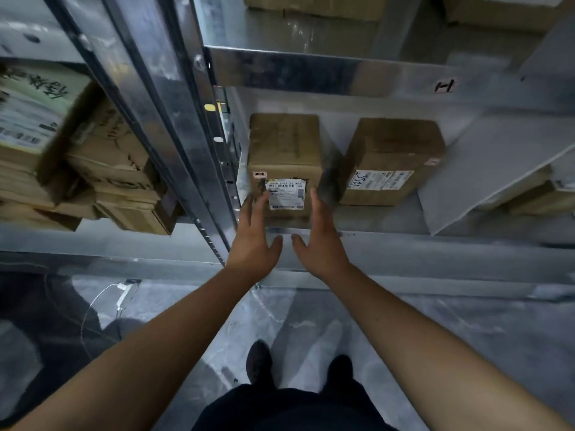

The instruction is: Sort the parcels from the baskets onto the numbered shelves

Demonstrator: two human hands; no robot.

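The shelf beam (357, 77) carries a small sticker (444, 86) marked with what looks like an "H" or a sideways "I". The right-hand cardboard box (393, 157) has a white label (381, 180) with handwritten "3391", possibly. The left-hand cardboard box (284, 150) bears a shipping label (285, 194) with a barcode, its print too small to read. Handwritten characters on the stacked parcel (34, 104) at far left are blurred.

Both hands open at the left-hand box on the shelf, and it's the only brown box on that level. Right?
Not quite. The head view shows a second brown box on that level, standing to the right and apart. The rest holds: left hand and right hand are both open at the left-hand box on the shelf.
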